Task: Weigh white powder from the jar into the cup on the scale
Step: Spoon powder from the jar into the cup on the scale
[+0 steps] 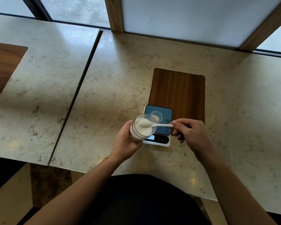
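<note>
My left hand (126, 142) grips a clear jar (140, 129) of white powder, tilted toward me just left of the scale. My right hand (191, 133) pinches the handle of a white plastic spoon (154, 124); its bowl, heaped with powder, hovers over the jar's mouth. The small white scale (165, 127) has a dark glass top and a lit display partly hidden by the jar. A small clear cup (156, 116) holding a little powder stands on the scale's far left part, beyond the spoon.
The scale sits at the near edge of a brown wooden board (178, 93) set in the marble counter (113, 82). A seam splits the counter on the left, where another wooden inset (3, 67) lies. Window frames stand behind.
</note>
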